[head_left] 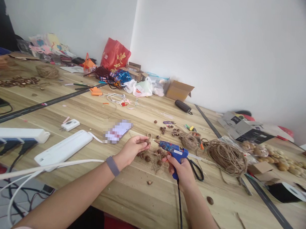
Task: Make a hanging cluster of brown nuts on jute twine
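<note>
Clasping blue hot-glue gun in right hand over wood-grain tabletop; pinching small brown piece in fingertips of left hand, just beside nozzle. Noted dark strips, jute twine coil at right, white power strip at left, pale wall behind

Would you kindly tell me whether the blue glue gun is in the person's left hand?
No, the right hand grips the blue glue gun by its handle.
</note>
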Demonstrator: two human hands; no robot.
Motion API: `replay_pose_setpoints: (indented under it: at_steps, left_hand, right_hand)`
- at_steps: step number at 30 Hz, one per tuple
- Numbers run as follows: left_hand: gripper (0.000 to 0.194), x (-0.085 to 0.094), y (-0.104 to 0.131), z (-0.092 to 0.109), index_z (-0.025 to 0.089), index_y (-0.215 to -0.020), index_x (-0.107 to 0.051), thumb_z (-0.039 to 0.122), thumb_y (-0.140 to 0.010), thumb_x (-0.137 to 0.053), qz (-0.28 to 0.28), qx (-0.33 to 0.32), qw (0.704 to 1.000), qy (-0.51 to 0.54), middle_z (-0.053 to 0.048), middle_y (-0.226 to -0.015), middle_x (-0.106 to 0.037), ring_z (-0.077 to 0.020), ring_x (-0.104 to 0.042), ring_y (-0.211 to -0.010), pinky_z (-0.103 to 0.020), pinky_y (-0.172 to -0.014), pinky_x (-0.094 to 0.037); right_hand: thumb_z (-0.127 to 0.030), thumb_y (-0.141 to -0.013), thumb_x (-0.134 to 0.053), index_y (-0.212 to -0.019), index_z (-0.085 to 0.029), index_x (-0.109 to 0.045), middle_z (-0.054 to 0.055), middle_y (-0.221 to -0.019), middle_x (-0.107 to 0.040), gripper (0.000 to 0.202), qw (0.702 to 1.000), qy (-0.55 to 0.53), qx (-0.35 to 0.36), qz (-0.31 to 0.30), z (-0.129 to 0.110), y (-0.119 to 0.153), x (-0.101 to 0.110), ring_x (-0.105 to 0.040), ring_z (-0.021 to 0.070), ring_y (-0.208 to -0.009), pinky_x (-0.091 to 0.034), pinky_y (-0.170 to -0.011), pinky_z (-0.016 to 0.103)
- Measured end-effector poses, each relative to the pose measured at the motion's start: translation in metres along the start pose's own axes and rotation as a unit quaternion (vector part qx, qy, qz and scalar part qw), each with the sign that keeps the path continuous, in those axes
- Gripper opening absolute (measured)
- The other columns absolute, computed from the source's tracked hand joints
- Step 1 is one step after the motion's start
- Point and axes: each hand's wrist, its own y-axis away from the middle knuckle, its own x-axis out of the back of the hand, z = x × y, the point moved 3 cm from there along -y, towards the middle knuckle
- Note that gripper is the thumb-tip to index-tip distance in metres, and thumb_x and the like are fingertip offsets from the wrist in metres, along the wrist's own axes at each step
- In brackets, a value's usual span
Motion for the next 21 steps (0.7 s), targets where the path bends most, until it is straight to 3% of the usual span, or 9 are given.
replay_pose_setpoints:
  at_steps: [10,21]
  left_hand:
    - [0.022,-0.002,0.003,0.002,0.013,-0.087,-0.072,-0.005,-0.075,-0.067,-0.002,0.003,1.0,0.005,-0.005,-0.092,-0.072,-0.0153,-0.071,-0.082,-0.036,-0.096,-0.054]
    - [0.022,-0.002,0.002,0.0,0.014,-0.087,-0.072,-0.003,-0.074,-0.07,-0.021,-0.004,1.0,-0.004,-0.005,-0.093,-0.072,-0.015,-0.071,-0.084,-0.036,-0.097,-0.053]
  right_hand:
    - [-0.052,-0.063,-0.076,-0.079,-0.017,-0.067,0.005,-0.07,-0.073,0.04,0.999,0.037,0.007,-0.001,0.015,-0.005,-0.003,-0.041,0.0058,-0.035,-0.03,-0.036,0.021]
    - [-0.052,-0.062,-0.076,-0.08,-0.017,-0.065,0.005,-0.071,-0.073,0.041,0.999,0.043,-0.006,0.0,0.014,-0.006,-0.004,-0.041,0.0058,-0.035,-0.028,-0.036,0.021]
